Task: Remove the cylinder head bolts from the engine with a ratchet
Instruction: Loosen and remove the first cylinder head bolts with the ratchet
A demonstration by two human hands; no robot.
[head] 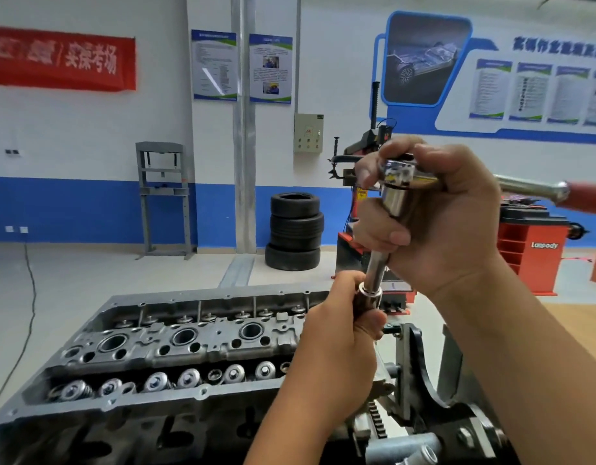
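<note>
Right hand [434, 213] gripping ratchet [399, 172], left hand [343, 340] gripping socket [368, 297], engine [175, 350], stacked tyres [294, 231], blue-banded wall [71, 209]

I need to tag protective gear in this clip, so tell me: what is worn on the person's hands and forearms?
Nothing that shows. The left hand and the right hand are both bare, with no gloves, rings or watch in view. Both forearms are uncovered as far as the picture's edge, so no sleeve or cuff appears. The nails look short and unpainted.
</note>
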